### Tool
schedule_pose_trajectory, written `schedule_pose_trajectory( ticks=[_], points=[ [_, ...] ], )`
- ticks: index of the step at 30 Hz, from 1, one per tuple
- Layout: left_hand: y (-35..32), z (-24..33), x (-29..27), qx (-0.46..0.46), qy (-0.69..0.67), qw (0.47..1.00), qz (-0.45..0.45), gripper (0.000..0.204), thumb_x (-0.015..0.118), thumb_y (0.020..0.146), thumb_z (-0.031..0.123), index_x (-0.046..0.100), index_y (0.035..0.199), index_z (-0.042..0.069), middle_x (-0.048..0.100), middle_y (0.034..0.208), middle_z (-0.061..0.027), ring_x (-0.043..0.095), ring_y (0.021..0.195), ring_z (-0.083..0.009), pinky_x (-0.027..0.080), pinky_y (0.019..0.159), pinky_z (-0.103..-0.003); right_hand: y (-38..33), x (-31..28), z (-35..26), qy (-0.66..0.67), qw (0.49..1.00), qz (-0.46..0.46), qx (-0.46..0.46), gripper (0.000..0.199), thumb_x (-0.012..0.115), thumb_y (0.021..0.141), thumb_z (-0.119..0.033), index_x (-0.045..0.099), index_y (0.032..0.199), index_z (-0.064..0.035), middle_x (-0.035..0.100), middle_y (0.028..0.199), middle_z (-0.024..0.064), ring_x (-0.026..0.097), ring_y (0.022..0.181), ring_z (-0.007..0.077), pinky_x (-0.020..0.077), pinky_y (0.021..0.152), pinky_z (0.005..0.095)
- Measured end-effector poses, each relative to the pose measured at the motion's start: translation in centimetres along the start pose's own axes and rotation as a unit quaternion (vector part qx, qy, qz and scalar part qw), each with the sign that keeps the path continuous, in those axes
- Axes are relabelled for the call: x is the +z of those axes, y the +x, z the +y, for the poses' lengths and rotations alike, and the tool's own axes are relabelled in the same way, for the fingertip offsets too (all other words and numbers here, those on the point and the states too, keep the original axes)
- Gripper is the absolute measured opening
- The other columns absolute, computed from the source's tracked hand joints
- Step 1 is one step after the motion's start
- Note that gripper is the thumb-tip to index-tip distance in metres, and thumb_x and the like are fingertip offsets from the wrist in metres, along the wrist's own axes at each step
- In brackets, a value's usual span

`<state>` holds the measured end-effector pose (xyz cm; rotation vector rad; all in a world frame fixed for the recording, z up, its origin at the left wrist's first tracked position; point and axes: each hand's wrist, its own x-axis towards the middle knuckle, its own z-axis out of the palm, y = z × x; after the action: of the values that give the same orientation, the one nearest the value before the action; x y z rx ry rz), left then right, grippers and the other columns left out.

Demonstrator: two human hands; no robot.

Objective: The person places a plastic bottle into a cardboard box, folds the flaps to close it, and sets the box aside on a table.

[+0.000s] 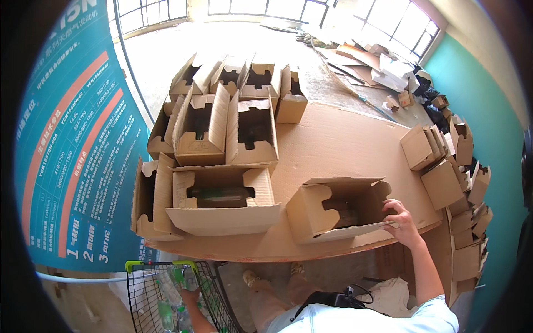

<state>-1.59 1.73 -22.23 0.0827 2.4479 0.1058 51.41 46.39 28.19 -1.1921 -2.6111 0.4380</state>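
Note:
An open cardboard box (311,219) stands at the table's near edge, flaps up. My right hand (398,222) grips its right rim, fingers over the flap and thumb outside. The box's inside is dark, and I cannot make out what lies at its bottom. Low on the left, my left hand (190,296) reaches into a black wire cart (145,299) with a green-trimmed rim. It is among clear plastic bottles with green parts, right beside one bottle (177,276). Its fingers are too hidden to show whether they hold it.
More open boxes (202,125) crowd the table's left side, one near box (222,222) with a dark bottle-like thing inside. Flat cardboard (333,141) covers the tabletop. Stacked boxes (444,183) line the right wall. A blue printed banner (78,139) stands left.

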Motion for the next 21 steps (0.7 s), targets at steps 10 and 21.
schedule_pose_trajectory(
  ticks=[10, 21],
  points=[
    [-19.5, -11.9, -10.8, 0.109, -0.454, 0.879, 0.097, 0.058, 0.068, 0.081, 0.035, 0.057, 0.125, -0.001, 0.063, 0.111, -0.0145, 0.061, 0.098, -0.0258, 0.049, 0.081, -0.042, -0.5, -0.4, 2.0, 0.029, 0.994, -0.010, -0.109, 0.015, 0.078, 0.066, -0.010, 0.066, 0.073, -0.0035, 0.059, 0.106, 0.0078, 0.054, 0.114, 0.0298, 0.0499, 0.094, 0.0421],
    [-46.8, 32.3, -24.8, 0.609, -0.650, 0.398, -0.218, 0.106, 0.084, 0.065, 0.036, 0.024, 0.146, 0.004, 0.051, 0.106, -0.0112, 0.051, 0.087, -0.0215, 0.045, 0.076, -0.039, -0.4, 0.7, 4.7, 0.052, 0.980, -0.015, -0.193, 0.016, 0.075, 0.077, -0.018, 0.069, 0.072, -0.0055, 0.059, 0.107, 0.0083, 0.053, 0.114, 0.0272, 0.0451, 0.097, 0.0435]
  ],
)
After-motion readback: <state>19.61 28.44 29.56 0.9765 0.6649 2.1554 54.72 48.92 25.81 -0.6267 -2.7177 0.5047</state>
